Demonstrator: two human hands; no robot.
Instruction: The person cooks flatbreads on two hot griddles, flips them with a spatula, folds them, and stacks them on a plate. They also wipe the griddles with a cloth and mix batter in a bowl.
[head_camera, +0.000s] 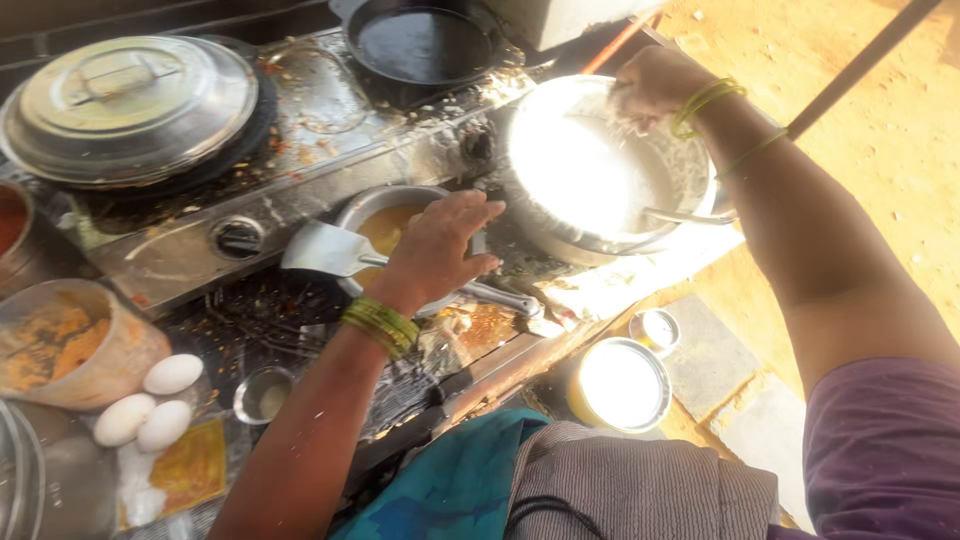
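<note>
Head view, looking down on a cooking counter. Left hand (440, 245), with green bangles at the wrist, lies palm down on the rim of a small steel bowl (372, 206) of yellow-brown liquid, fingers spread and curled loosely over the edge; whether it grips the rim or only rests on it cannot be told. A flat steel spatula (325, 250) lies across the same bowl, its blade just left of the hand and its handle running out under the palm to the right. Right hand (650, 85), also bangled, is held over the far rim of a large steel pot (690, 170) of white contents, fingers bunched together and dusted with white bits; what, if anything, they pinch is washed out by glare. The pot stands just right of the bowl, at the counter's sunlit end. Behind the bowl, a stained stove (300, 170) carries a lidded pan (130, 105) at left and a black skillet (425, 45) at centre. At lower left, three white eggs (148, 405) lie together beside a tub (70, 340) smeared with orange paste; a small steel cup (262, 395) stands near the left forearm. Below the counter, on the ground, a round tin (620, 385) with a bright top.
</note>
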